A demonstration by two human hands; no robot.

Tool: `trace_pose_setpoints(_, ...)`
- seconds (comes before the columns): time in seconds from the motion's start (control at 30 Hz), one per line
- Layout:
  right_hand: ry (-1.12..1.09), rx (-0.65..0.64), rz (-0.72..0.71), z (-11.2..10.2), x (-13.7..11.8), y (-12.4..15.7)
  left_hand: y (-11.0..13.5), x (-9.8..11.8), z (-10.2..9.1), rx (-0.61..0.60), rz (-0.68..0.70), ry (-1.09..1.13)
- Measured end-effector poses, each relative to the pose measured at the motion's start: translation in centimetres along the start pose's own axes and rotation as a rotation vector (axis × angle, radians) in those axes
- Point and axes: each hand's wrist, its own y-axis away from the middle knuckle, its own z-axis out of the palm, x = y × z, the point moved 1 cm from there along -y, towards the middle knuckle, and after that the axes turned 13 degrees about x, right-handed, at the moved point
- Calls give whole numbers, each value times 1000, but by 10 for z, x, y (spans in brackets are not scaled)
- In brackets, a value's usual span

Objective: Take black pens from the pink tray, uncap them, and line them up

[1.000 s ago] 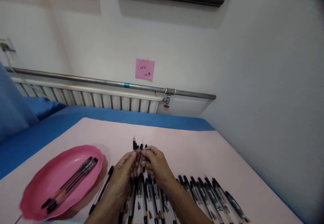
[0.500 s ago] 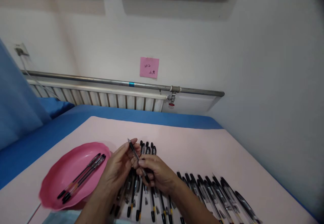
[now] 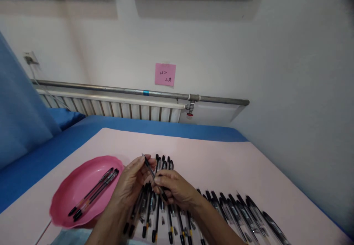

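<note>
A clear-barrelled pen (image 3: pixel 150 170) with a black grip and black end slants between my two hands, its bare tip pointing up and left. My right hand (image 3: pixel 178 189) is closed on the lower barrel, thumb on top. The fingers and thumb of my left hand (image 3: pixel 129 181) are around the tip end. Beneath and behind my hands lies a spread of black-ended pens (image 3: pixel 156 219), partly covered by my wrists. Several small pointed clear pieces (image 3: pixel 163 220) lie among them.
A pink scalloped dish (image 3: pixel 62 200) at left holds a few pens (image 3: pixel 95 195). Another row of pens (image 3: pixel 243 213) lies at right. Pink sheeting (image 3: pixel 221 164) covers the blue surface (image 3: pixel 171 127). A radiator (image 3: pixel 132 110) and pipe (image 3: pixel 116 89) run along the wall.
The whole scene has shifted slightly right as the view moved. Both hands keep the pen in nearly the same pose.
</note>
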Motion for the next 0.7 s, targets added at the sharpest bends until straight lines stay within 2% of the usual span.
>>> trace_pose_setpoints(0.1, 101, 57, -38, 2, -2, 1, -1, 0, 0, 13, 15, -8)
trace_pose_setpoints(0.3, 391, 211, -337, 7, -4, 1, 0, 0, 2, 85, 65, -39)
trace_pose_setpoints(0.4, 489, 324, -414, 8, -3, 0, 1, -1, 3, 114, 86, -58)
trace_pose_setpoints(0.5, 482, 370, -404, 9, -2, -1, 3, -1, 4, 120, 100, -72)
trace_pose_setpoints(0.57, 409, 307, -349, 9, -3, -2, 3, -2, 4, 104, 101, -65)
trace_pose_setpoints(0.7, 210, 174, -154, 8, -4, -1, 3, -1, 4, 51, 75, -41)
